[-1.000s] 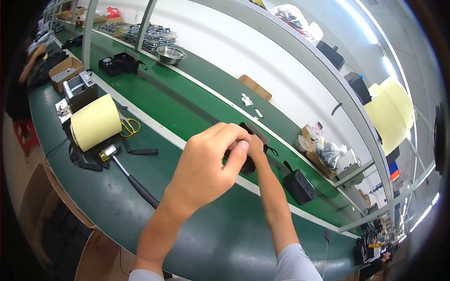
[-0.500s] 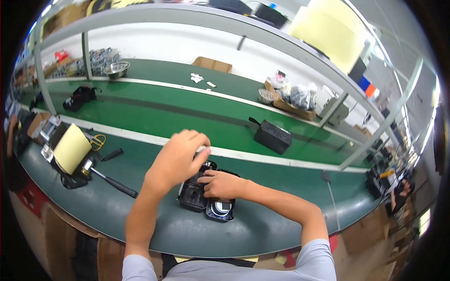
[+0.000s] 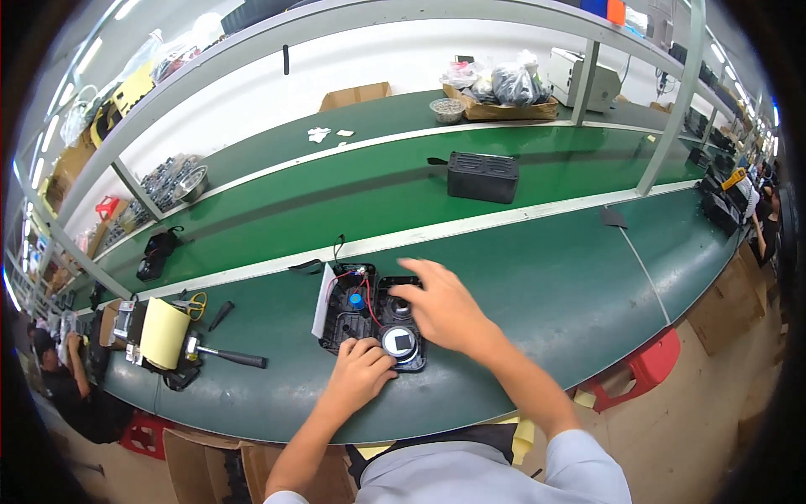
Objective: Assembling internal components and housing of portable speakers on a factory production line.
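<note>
An opened black speaker box (image 3: 348, 323) lies on the green bench in front of me, its two halves side by side. Inside are a blue round part (image 3: 357, 301), red wires and, in the right half, a round silver speaker (image 3: 400, 343). A thin whitish panel (image 3: 323, 301) stands upright along the left half. My left hand (image 3: 361, 374) curls its fingers over the box's near edge beside the speaker, gripping it. Over the right half's far side hovers my right hand (image 3: 445, 307), slightly blurred, fingers spread, holding nothing I can see.
To the left lie a hammer (image 3: 231, 356), yellow-handled scissors (image 3: 197, 306) and a yellow pad (image 3: 165, 333). A closed black box (image 3: 483, 177) sits on the green belt beyond the pale rail. Farther back stands a carton of bagged parts (image 3: 512, 109). A red stool (image 3: 638, 370) is at right.
My view has turned to the right. My left hand came down from above the box onto its near edge; my right hand lifted out of the box toward its right side, uncovering the inside.
</note>
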The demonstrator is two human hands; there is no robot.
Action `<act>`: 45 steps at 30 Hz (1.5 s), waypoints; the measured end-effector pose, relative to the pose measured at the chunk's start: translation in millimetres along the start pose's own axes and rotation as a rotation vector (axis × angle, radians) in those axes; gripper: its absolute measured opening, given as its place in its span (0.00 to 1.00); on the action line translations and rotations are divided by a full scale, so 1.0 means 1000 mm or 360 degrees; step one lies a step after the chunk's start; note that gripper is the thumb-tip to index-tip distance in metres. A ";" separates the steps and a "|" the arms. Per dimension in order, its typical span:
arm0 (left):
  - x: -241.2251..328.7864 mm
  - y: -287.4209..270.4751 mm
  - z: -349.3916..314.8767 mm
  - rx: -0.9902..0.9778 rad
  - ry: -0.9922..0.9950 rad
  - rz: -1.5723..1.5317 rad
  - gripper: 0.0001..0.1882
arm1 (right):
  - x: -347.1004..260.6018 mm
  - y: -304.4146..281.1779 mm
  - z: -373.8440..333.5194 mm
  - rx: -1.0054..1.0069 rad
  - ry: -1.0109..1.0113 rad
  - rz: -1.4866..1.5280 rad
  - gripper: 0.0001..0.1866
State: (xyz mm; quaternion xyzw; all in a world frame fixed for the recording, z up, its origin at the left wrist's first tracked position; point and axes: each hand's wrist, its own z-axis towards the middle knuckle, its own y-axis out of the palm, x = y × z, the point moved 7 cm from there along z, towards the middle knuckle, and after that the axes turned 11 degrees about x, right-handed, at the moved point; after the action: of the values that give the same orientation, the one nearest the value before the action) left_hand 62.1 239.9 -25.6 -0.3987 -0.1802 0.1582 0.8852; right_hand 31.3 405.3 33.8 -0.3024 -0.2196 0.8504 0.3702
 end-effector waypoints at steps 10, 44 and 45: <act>0.003 -0.013 0.003 0.0460 -0.0222 -0.0024 0.11 | 0.018 0.063 -0.118 0.0392 0.2201 0.1828 0.22; -0.078 -0.028 0.038 0.0392 -0.0168 0.0240 0.14 | 0.017 0.036 0.009 -0.0379 0.1849 0.1859 0.27; -0.083 -0.026 0.035 0.0423 -0.0192 0.0230 0.14 | 0.013 0.041 0.007 -0.0424 0.1820 0.1871 0.28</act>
State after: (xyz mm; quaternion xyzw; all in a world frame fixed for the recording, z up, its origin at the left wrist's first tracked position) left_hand -23.5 211.3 -0.3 -0.2798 -0.1814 0.2676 0.9040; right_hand -1.2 388.6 9.6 -0.7946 0.0973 0.5873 -0.1189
